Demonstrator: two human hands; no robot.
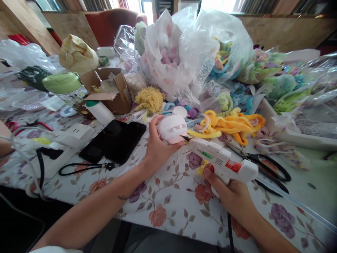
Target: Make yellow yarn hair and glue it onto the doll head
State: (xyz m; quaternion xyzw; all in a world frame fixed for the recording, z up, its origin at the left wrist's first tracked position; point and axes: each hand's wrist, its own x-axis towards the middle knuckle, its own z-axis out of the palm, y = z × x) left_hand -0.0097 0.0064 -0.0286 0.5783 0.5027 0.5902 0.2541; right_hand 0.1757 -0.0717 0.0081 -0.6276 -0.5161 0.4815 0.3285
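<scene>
My left hand [155, 144] is wrapped round a white ball [171, 128] with ribbon-like bands across it and a small round disc at its top. In my right hand [229, 193] is a white hot glue gun [219, 158], gripped by its handle with the fingers near the red trigger. Its dark nozzle points left and meets or nearly meets the lower right side of the ball; I cannot tell which. A long clear glue stick [297, 200] runs out of its back. Below the handle hangs a black cord [230, 232].
Black-handled scissors [271, 168] lie right of the glue gun. Beyond the ball are orange plush strips [234, 123], a yellow fuzzy bundle [150, 99] and plastic bags [184, 52]. Two black phones [125, 142], a power strip [61, 151] and a cardboard box [116, 91] are on the left.
</scene>
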